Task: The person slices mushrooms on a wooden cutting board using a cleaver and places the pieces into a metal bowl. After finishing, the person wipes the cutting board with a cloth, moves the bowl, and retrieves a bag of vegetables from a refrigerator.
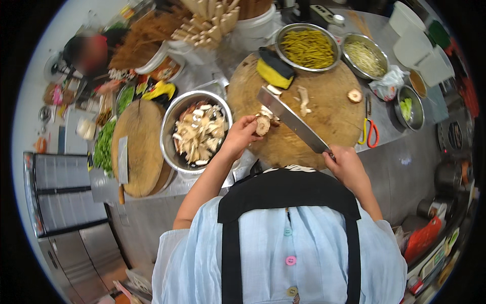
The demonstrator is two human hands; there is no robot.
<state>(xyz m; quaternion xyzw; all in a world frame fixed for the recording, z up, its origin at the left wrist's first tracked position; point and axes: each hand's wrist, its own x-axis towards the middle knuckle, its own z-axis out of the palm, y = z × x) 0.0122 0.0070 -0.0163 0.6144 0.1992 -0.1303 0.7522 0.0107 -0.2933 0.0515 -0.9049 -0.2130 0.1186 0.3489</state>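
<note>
My left hand [242, 135] grips a brown mushroom [262, 125] at the left part of a large round wooden chopping board [330, 102]. In my right hand [343, 161] is the handle of a cleaver [294, 118], whose broad blade reaches up and left over the board. Pale mushroom pieces [274, 89] lie by the blade's tip, and some are partly hidden beneath it. A torn mushroom strip [303, 100] rests mid-board. Another mushroom [354, 95] sits near the right rim. Left of my hand stands a steel bowl [163, 146] holding sliced mushrooms [201, 135].
A yellow-and-black cloth or sponge [275, 70] lies on the board beside a bowl of green beans [309, 49]. Bean sprouts [364, 59] fill another bowl. Scissors [370, 131] lie at right. A second board [138, 152] bears another cleaver [123, 159]. Another person [89, 53] is at far left.
</note>
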